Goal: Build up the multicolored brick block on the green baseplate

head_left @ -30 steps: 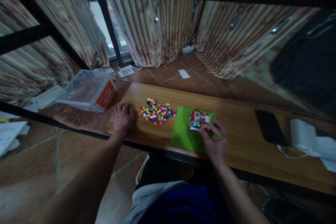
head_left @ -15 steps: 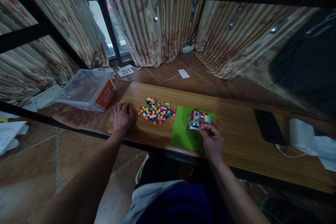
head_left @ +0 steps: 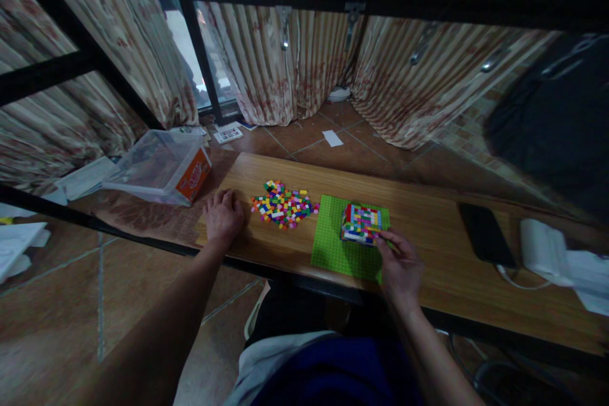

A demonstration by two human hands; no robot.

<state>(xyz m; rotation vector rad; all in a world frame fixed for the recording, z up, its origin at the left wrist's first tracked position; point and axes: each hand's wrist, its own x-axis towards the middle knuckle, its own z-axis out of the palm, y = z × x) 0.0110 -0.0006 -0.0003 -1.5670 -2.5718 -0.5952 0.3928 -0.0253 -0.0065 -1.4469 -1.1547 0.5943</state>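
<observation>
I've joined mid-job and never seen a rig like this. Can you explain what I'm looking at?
There is no robot: these are a person's two bare hands, seen by a camera on their head that looks forward and down. It is the only viewpoint.

On the wooden table lie a pile of small bricks and a green plate bearing a colourful build. Farther right are a phone and a white device.

The left hand rests on the table beside the pile. The right hand has its fingers at the build's near right corner; whether they pinch a brick is too small to tell.
</observation>
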